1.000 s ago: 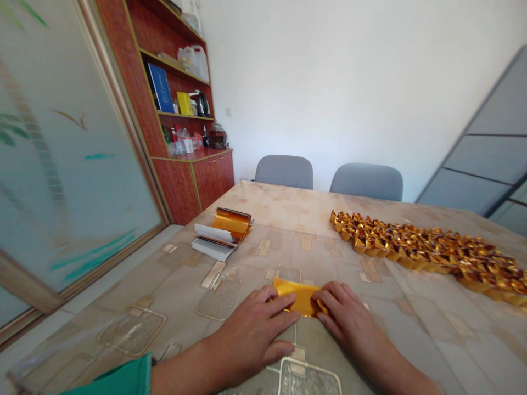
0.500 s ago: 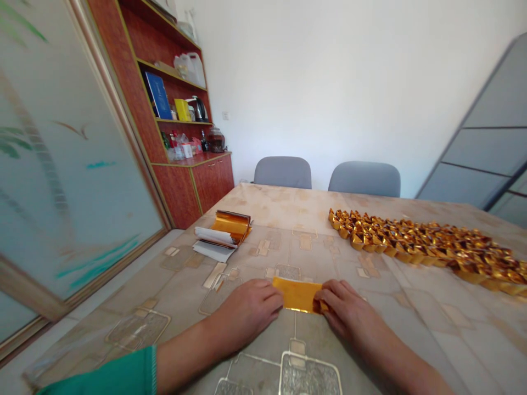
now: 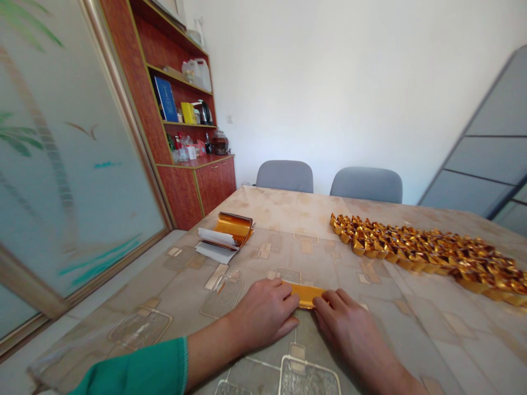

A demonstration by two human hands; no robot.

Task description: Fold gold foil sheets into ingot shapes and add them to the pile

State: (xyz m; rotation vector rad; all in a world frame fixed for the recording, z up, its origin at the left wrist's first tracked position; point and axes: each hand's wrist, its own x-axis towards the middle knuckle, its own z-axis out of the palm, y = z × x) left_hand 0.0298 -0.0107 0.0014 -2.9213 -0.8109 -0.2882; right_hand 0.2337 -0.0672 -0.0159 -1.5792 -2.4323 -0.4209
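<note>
A narrow folded strip of gold foil paper (image 3: 308, 296) lies on the patterned tablecloth in front of me. My left hand (image 3: 267, 308) grips its left end, the fingers curled over the paper. At the opposite end my right hand (image 3: 343, 318) presses down with bent fingers, its thumb mostly hidden. Beyond my left hand rests a curled stack of gold foil sheets (image 3: 234, 226) with white backs. To the right, many folded gold paper ingots (image 3: 395, 241) stand packed together in rows.
The table (image 3: 284, 211) is covered with a patterned cloth. Two grey chairs (image 3: 285, 175) stand at its far side. A wooden cabinet (image 3: 179, 189) with bottles and a kettle is at the back left, beside a frosted sliding door (image 3: 78, 181).
The gold paper has become narrower, folded lengthwise. My left hand has shifted right along it, closer to my right hand. The camera view has moved slightly.
</note>
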